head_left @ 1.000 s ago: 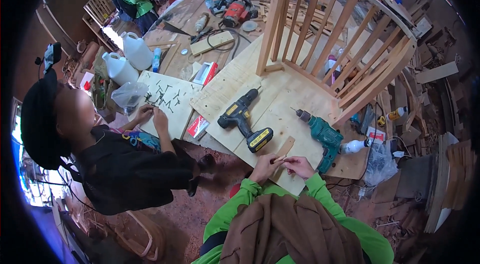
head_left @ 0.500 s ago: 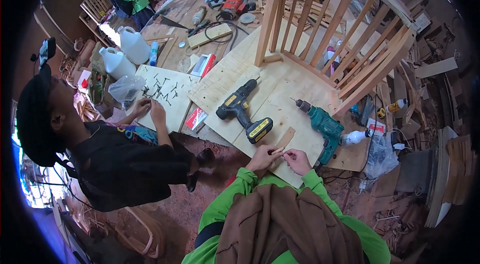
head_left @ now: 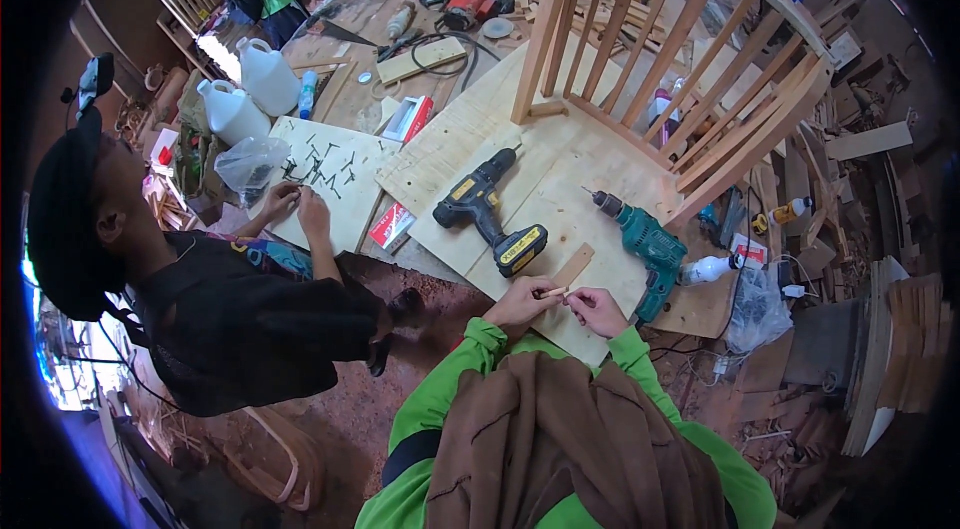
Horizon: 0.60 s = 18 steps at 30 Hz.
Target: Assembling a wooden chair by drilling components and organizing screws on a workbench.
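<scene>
My left hand (head_left: 520, 305) and my right hand (head_left: 597, 311) meet at the near edge of the plywood board (head_left: 410, 169), both with fingers pinched. Between the fingertips shows a small pale wooden piece (head_left: 556, 294); my left hand grips it. The right fingertips close at its end, though what exactly they pinch is too small to make out. Just beyond them lies a flat wooden strip (head_left: 574, 265). A yellow-and-black cordless drill (head_left: 488, 214) rests to the left, and a green corded drill (head_left: 648, 257) to the right.
A slatted wooden chair frame (head_left: 650, 59) stands at the board's far right. At left a co-worker (head_left: 230, 319) handles something near scattered screws (head_left: 325, 169). White jugs (head_left: 268, 77), a red power tool (head_left: 472, 1) and a spray bottle (head_left: 708, 270) are around.
My hands stay together and have shifted slightly, with the right fingers now a little further apart from the left. The view has moved a bit. The drills lie where they were.
</scene>
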Available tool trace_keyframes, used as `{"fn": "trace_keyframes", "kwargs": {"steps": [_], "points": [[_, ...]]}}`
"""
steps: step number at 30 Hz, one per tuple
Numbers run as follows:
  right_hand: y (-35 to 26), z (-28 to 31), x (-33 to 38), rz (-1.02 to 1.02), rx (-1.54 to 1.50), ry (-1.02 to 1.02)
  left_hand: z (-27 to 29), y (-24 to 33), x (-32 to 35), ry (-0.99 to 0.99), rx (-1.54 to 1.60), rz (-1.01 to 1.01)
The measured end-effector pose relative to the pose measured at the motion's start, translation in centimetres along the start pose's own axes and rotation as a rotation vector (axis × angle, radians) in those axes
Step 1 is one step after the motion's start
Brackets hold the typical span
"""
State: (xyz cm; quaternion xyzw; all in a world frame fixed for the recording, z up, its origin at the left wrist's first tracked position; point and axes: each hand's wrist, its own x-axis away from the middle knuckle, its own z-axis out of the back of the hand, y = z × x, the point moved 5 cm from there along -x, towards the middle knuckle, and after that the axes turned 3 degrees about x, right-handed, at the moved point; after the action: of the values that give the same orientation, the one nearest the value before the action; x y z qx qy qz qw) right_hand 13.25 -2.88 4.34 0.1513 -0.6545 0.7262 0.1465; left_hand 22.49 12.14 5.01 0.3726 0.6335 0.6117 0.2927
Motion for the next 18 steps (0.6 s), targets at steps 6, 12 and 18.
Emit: {"fn": "trace_keyframes", "kwargs": {"steps": [6, 12, 18], "points": [[4.0, 1.4, -1.3, -0.005, -0.094, 0.227, 0.5, -2.9, -0.8, 0.152, -0.311, -0.046], [0.7, 0.7, -1.2, 0.038, -0.242, 0.326, 0.8, -1.9, -1.1, 0.176, -0.358, 0.019], [1.6, 0.1, 0.7, -0.035, -0.325, 0.337, 0.0, -1.5, -0.4, 0.240, -0.295, -0.140]]}}
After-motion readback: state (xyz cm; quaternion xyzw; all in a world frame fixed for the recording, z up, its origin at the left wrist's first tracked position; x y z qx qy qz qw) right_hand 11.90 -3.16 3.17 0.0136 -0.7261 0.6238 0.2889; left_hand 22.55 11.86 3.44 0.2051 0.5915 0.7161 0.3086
